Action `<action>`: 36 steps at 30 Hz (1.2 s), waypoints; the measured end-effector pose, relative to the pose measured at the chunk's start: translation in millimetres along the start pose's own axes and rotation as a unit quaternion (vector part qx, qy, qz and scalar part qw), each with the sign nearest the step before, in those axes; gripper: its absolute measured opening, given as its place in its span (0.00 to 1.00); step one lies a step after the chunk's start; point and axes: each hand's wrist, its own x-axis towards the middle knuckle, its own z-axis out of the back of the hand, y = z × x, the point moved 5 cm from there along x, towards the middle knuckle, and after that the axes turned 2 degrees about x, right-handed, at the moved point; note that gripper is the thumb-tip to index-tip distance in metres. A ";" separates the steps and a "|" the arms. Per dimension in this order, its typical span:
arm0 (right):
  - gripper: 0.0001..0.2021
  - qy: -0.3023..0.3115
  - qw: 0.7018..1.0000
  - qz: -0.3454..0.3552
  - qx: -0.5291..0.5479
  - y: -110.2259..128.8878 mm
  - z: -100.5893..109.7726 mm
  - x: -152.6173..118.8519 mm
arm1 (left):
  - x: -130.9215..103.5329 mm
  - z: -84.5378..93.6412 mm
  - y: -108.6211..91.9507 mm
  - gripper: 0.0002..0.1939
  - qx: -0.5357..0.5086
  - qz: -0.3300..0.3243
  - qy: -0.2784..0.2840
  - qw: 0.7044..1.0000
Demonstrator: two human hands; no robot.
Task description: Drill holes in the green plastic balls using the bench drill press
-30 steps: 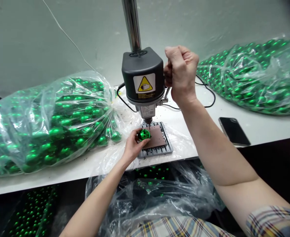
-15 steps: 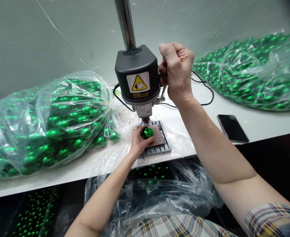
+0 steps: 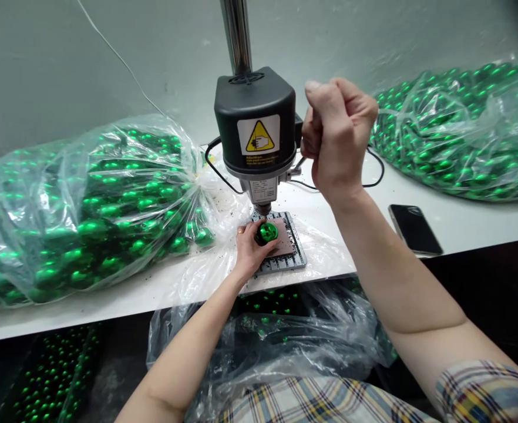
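Observation:
A shiny green ball (image 3: 268, 233) sits on a pinkish-brown pad (image 3: 286, 236) over the slotted grey base (image 3: 298, 249) of a bench drill press (image 3: 255, 120). Thumb and fingers of my left hand (image 3: 251, 249) are closed round the ball's left and near sides. Right above the ball is the drill chuck (image 3: 264, 209); whether the bit touches it I cannot tell. My right hand (image 3: 339, 135) is raised in a fist round the drill press lever (image 3: 300, 162), at the right of the black motor housing. Most of the lever is hidden by the fingers.
Large clear bags of green balls lie on the white table, one at left (image 3: 109, 211) and one at right (image 3: 466, 135). A phone (image 3: 415, 229) lies near the right front edge. An open plastic bag (image 3: 285, 335) with green balls hangs below the table edge. Dark shavings dot the base.
My right hand has moved a little right and away from the motor housing, along with the lever. The left hand still holds the ball under the chuck. The view has shifted slightly.

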 end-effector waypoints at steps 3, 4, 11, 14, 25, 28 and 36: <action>0.25 -0.024 0.999 0.041 -0.017 4.7 6.7 -18.9 | 0.2 -0.9 0.0 0.30 0.002 -0.006 0.004 1.000; 0.24 -0.031 0.998 0.053 -0.014 5.2 8.9 -25.6 | 0.4 -0.9 -0.4 0.30 0.002 -0.009 0.006 1.000; 0.28 -0.039 0.990 0.133 0.019 -7.8 23.5 -62.5 | 0.8 0.0 -2.8 0.29 0.011 -0.015 0.014 1.000; 0.26 -0.032 0.980 0.191 0.031 -14.8 29.8 -73.4 | 0.2 0.3 -3.2 0.29 0.016 -0.019 0.011 1.000; 0.23 0.059 0.952 0.298 0.035 -23.2 38.5 -87.3 | -0.1 0.1 -3.1 0.30 0.019 -0.042 -0.008 0.999; 0.24 0.065 0.950 0.303 0.029 -25.7 39.8 -94.1 | -1.1 1.2 -2.8 0.30 0.013 -0.035 -0.011 0.999; 0.27 -0.004 0.998 0.065 0.014 -2.3 10.6 -23.0 | 0.5 1.2 -4.1 0.29 -0.025 0.013 -0.019 0.999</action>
